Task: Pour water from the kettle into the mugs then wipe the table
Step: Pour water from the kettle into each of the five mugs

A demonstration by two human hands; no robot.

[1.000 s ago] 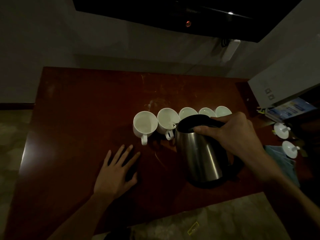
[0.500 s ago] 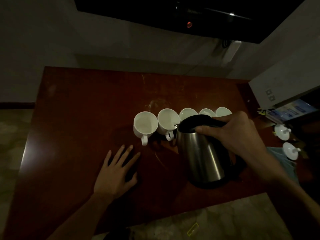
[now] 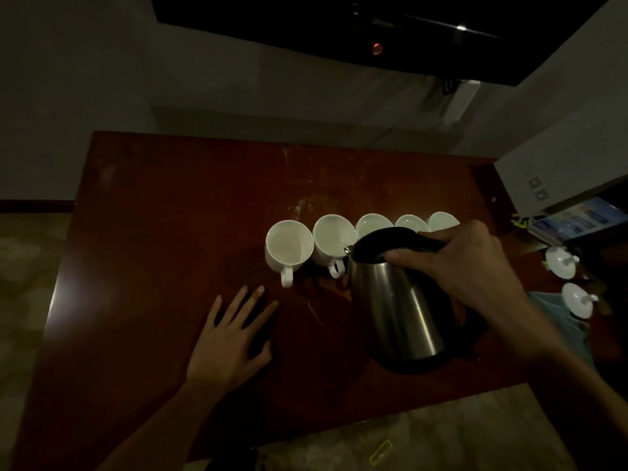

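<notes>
A steel kettle (image 3: pixel 397 311) with a black lid and handle is tilted toward a row of several white mugs on the dark red table (image 3: pixel 163 212). My right hand (image 3: pixel 465 266) grips the kettle's handle from above. Its spout hangs over the rim of the second mug from the left (image 3: pixel 331 237). The leftmost mug (image 3: pixel 289 244) stands beside it. The other mugs (image 3: pixel 373 224) line up to the right, partly hidden behind the kettle. My left hand (image 3: pixel 231 341) rests flat on the table, fingers spread, in front of the leftmost mug.
Two white lids (image 3: pixel 560 261) lie at the table's right end next to a bluish cloth (image 3: pixel 557 317). A grey box (image 3: pixel 557 171) and a blue booklet (image 3: pixel 574 217) sit at the back right. A dark screen (image 3: pixel 373 28) hangs on the wall.
The kettle has shifted very slightly, still tilted over the second mug. My left hand has stayed flat on the table.
</notes>
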